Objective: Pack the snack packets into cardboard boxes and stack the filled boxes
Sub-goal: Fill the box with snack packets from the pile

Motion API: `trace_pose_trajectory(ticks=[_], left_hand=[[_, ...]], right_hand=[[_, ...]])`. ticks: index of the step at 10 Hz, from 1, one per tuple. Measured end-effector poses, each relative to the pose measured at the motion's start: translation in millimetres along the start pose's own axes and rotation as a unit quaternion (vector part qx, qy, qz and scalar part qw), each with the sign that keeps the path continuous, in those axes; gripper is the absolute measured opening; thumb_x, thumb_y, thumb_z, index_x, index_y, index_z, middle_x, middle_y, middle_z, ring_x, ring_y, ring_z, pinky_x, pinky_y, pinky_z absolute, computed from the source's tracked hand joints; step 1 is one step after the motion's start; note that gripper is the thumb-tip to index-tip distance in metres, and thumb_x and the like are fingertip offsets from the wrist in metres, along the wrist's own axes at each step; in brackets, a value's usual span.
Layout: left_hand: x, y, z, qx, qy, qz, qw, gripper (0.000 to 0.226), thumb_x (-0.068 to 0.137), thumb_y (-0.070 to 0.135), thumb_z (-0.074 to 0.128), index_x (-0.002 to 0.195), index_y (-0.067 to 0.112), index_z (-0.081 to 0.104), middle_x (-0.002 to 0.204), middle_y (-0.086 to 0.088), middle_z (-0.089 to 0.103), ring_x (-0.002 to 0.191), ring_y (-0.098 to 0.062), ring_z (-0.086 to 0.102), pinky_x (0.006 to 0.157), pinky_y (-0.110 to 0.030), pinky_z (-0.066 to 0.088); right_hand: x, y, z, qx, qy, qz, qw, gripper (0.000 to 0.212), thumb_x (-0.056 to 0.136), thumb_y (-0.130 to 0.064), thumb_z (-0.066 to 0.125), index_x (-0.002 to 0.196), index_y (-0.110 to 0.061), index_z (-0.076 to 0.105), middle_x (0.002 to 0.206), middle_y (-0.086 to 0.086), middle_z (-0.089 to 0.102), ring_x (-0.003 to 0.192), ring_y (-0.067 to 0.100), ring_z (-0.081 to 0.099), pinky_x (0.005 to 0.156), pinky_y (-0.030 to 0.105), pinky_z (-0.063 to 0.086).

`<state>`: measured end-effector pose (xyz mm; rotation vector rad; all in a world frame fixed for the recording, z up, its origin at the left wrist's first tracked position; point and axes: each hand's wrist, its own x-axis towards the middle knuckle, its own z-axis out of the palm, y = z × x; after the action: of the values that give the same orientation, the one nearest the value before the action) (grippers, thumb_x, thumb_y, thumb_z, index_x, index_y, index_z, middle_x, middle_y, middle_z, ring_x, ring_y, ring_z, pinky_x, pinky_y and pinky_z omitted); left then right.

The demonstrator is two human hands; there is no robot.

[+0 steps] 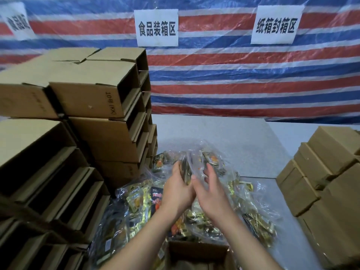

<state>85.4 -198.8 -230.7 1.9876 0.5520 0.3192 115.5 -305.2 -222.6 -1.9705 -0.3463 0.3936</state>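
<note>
A heap of snack packets (140, 201) in clear plastic bags lies on the white table, black, gold and orange in colour. My left hand (176, 190) grips a small bundle of packets (186, 172) above the heap, fingers curled round it. My right hand (211, 191) is just beside it, fingers spread and fairly straight, touching the clear plastic bag (194, 158). An open cardboard box (196, 250) stands at the bottom centre, under my forearms; its inside is mostly hidden.
Tall stacks of cardboard boxes (93, 106) with open sides fill the left. A lower stack of closed boxes (319, 182) stands at the right. Bare white table (233, 137) lies beyond the heap. A striped tarp wall with paper signs (156, 27) closes the back.
</note>
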Motion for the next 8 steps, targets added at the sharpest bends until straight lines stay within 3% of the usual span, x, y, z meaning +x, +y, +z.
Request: trace_pose_trajectory(ticks=[1,2,3,4,5,6,7,8], left_hand=[[-10.8,21.8,-12.6,-0.038,-0.01,0.04,0.998,0.041,0.076,0.058,0.048,0.091,0.084,0.02,0.085,0.065,0.04,0.077,0.043,0.037,0.056,0.011,0.029],[-16.8,27.8,-16.0,-0.076,-0.059,0.051,0.994,0.041,0.086,0.048,0.054,0.1,0.08,0.032,0.095,0.06,0.047,0.085,0.034,0.049,0.058,0.007,0.037],[-17.2,24.1,-7.5,-0.116,-0.085,0.047,0.989,0.036,0.081,0.039,0.059,0.114,0.049,0.049,0.093,0.023,0.068,0.079,0.0,0.069,0.06,-0.022,0.057],[-22.1,29.9,-5.1,-0.102,-0.085,0.047,0.99,0.048,0.078,0.038,0.06,0.125,0.042,0.047,0.097,0.016,0.068,0.086,-0.005,0.069,0.073,-0.032,0.06],[-26.4,31.6,-6.9,-0.072,-0.081,0.061,0.992,0.043,0.082,0.04,0.056,0.121,0.055,0.045,0.106,0.027,0.065,0.097,0.007,0.063,0.082,-0.018,0.054],[-30.9,33.3,-8.9,-0.07,-0.069,0.072,0.993,0.041,0.086,0.038,0.054,0.126,0.042,0.046,0.107,0.017,0.067,0.098,0.004,0.064,0.089,-0.031,0.056],[-34.8,39.4,-8.8,-0.082,-0.094,0.087,0.988,0.027,0.088,0.032,0.053,0.114,0.039,0.048,0.103,0.011,0.066,0.096,-0.004,0.066,0.086,-0.042,0.058],[-37.0,48.6,-11.0,-0.081,-0.148,0.08,0.982,0.031,0.087,0.035,0.049,0.118,0.031,0.049,0.117,-0.003,0.06,0.11,-0.025,0.06,0.094,-0.055,0.052]], right_hand=[[7.6,-14.8,-6.2,0.046,-0.032,0.033,0.998,0.103,0.075,-0.082,0.053,0.157,-0.04,0.006,0.163,-0.003,0.025,0.146,0.025,0.033,0.116,0.055,0.032],[11.4,-16.5,-13.7,0.203,-0.082,0.077,0.973,0.103,0.063,-0.075,0.064,0.152,-0.033,0.033,0.143,-0.001,0.057,0.125,0.022,0.06,0.093,0.052,0.055],[9.8,-14.2,-16.8,0.294,-0.121,0.088,0.944,0.063,0.074,-0.07,0.063,0.121,-0.029,0.069,0.115,0.004,0.074,0.106,0.021,0.071,0.084,0.042,0.058],[6.1,-12.7,-16.8,0.323,-0.103,0.059,0.939,0.05,0.085,-0.066,0.052,0.111,-0.031,0.075,0.117,0.006,0.073,0.111,0.019,0.069,0.092,0.035,0.052],[4.9,-17.1,-18.6,0.306,-0.034,0.041,0.95,0.041,0.093,-0.049,0.056,0.111,-0.018,0.076,0.109,0.005,0.076,0.104,0.018,0.071,0.09,0.034,0.053],[1.2,-21.5,-24.1,0.288,-0.031,0.033,0.957,0.038,0.085,-0.051,0.066,0.107,-0.021,0.076,0.106,0.003,0.077,0.099,0.016,0.073,0.075,0.027,0.058],[-3.0,-25.3,-27.8,0.306,-0.097,0.06,0.945,0.058,0.062,-0.067,0.08,0.104,-0.028,0.078,0.108,0.005,0.076,0.099,0.019,0.073,0.071,0.027,0.057],[-2.2,-24.2,-32.2,0.338,-0.125,0.08,0.929,0.074,0.043,-0.066,0.092,0.098,-0.018,0.08,0.109,0.014,0.074,0.102,0.025,0.072,0.077,0.031,0.059]])
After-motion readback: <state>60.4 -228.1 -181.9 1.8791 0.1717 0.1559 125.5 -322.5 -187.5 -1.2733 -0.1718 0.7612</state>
